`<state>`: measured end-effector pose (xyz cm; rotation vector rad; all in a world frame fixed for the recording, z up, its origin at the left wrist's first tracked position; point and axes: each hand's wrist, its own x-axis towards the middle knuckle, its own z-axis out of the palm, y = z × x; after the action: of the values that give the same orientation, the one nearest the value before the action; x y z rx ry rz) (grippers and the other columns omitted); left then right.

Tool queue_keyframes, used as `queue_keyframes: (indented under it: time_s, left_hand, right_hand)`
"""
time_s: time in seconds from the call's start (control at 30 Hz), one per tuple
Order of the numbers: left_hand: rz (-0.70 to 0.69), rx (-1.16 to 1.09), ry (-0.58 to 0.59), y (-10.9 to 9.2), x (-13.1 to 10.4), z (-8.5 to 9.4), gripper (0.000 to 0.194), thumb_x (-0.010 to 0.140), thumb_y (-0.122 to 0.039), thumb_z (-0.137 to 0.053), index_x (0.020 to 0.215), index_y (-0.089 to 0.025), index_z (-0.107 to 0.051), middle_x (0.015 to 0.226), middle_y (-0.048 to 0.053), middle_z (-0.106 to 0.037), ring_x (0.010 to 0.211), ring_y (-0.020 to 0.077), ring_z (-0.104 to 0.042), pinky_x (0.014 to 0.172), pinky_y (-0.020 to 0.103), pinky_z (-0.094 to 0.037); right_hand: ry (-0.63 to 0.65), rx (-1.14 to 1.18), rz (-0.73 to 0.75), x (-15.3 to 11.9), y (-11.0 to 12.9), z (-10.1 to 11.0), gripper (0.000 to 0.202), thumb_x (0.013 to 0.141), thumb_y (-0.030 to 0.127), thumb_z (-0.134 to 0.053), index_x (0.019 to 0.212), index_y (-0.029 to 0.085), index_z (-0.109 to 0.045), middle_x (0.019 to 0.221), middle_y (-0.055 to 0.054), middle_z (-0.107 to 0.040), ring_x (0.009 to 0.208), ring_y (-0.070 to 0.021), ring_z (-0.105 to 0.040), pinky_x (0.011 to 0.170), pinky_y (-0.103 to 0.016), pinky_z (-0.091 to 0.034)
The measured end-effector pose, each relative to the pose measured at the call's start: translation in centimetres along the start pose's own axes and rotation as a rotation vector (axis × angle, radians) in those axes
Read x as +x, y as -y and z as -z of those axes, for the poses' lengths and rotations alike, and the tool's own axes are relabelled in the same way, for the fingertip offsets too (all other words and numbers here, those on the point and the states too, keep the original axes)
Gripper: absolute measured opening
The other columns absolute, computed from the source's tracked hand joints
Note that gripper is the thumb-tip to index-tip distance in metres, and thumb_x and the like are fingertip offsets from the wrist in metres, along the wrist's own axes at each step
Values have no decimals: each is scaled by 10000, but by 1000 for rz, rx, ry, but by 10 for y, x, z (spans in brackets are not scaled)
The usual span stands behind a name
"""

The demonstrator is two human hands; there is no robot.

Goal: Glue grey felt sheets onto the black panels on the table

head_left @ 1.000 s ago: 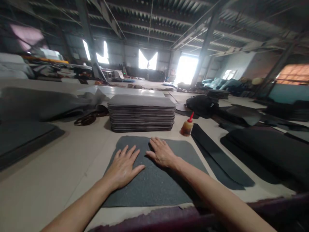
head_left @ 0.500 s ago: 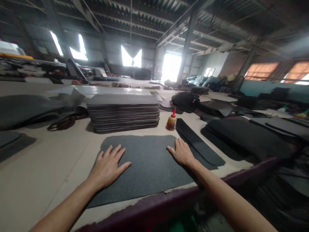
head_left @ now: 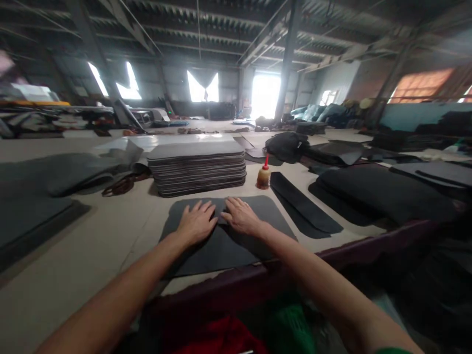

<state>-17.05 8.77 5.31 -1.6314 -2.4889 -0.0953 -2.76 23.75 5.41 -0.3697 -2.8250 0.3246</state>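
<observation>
Sheet, dark grey, lies flat on the pale surface at the lower centre of the frame. The left hand and right hand rest palm down on its far half, opened flat, fingers slightly spread, thumbs near each other. Dark strips lie right of centre. Beyond, a red-tipped bottle stands upright near a layered stack left of centre. A bright doorway shows at upper centre.
</observation>
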Motion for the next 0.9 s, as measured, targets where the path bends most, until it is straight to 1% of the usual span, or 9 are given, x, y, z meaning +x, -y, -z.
queue_keyframes:
  time_s: [0.1, 0.2, 0.33, 0.5, 0.6, 0.7, 0.77, 0.83, 0.9]
  left_hand:
    - [57, -19, -2, -5, 3, -9, 622, 984, -549, -302, 1476, -193, -435, 1554, 136, -368, 1425, 401, -323, 1099, 693, -278]
    - [29, -37, -19, 3, -8, -15, 590, 994, -523, -320, 1465, -193, -454, 1552, 111, -379, 1443, 344, -321, 1148, 610, -288]
    - [-10, -70, 10, 26, -40, -14, 563, 998, -518, -353, 1475, -231, -440, 1570, 58, -353, 1466, 272, -298, 1197, 512, -277]
    - [-10, -122, 28, 47, -99, -8, 576, 994, -535, -387, 1499, -258, -395, 1590, 66, -304, 1476, 281, -272, 1212, 524, -264]
    - [-20, -148, 57, 52, -133, 1, 562, 1006, -512, -379, 1503, -251, -388, 1595, 73, -289, 1478, 283, -267, 1217, 524, -262]
    - [-80, -175, 103, 55, -163, 12, 620, 988, -556, -418, 1533, -277, -320, 1608, 71, -256, 1483, 304, -246, 1210, 543, -273]
    - [-161, -188, 143, 55, -177, 19, 805, 901, -671, -523, 1559, -313, -228, 1623, 73, -211, 1487, 343, -216, 1203, 578, -266]
    - [-222, -201, 161, 55, -187, 23, 971, 802, -747, -604, 1568, -333, -175, 1629, 84, -186, 1488, 378, -190, 1196, 609, -256]
    - [-233, -210, 156, 54, -191, 25, 939, 815, -723, -613, 1564, -342, -193, 1626, 85, -202, 1488, 380, -187, 1192, 613, -264]
  right_hand:
    - [19, -16, -31, 9, 6, -12, 588, 1032, 535, -335, 1473, 158, -432, 1565, -135, -357, 1447, -328, -290, 1158, -564, -276]
    - [41, -35, -23, -6, 0, -13, 643, 1017, 584, -346, 1485, 150, -425, 1567, -140, -352, 1453, -335, -284, 1176, -548, -257]
    - [74, -61, -20, -52, -21, -2, 686, 1011, 603, -342, 1514, 140, -400, 1581, -163, -308, 1468, -351, -252, 1181, -567, -239]
    - [48, -143, -81, -118, -70, 7, 708, 1008, 615, -310, 1508, 126, -424, 1583, -148, -299, 1471, -322, -263, 1203, -541, -246]
    - [-42, -148, -37, -154, -97, 11, 651, 1015, 565, -310, 1477, 138, -476, 1552, -138, -366, 1433, -315, -352, 1177, -551, -324]
    - [-150, -155, 79, -184, -106, 16, 596, 1000, 520, -391, 1525, 239, -410, 1560, -91, -361, 1393, -324, -414, 1126, -555, -414]
    - [-144, -174, 217, -197, -102, 18, 722, 942, 554, -515, 1576, 294, -288, 1575, -71, -328, 1378, -341, -430, 1061, -526, -496]
    - [-110, -200, 335, -204, -97, 17, 897, 869, 585, -613, 1601, 304, -178, 1574, -76, -318, 1358, -368, -447, 994, -521, -549]
    - [-109, -224, 385, -206, -98, 11, 909, 859, 499, -629, 1604, 319, -140, 1561, -62, -340, 1336, -377, -471, 974, -535, -558]
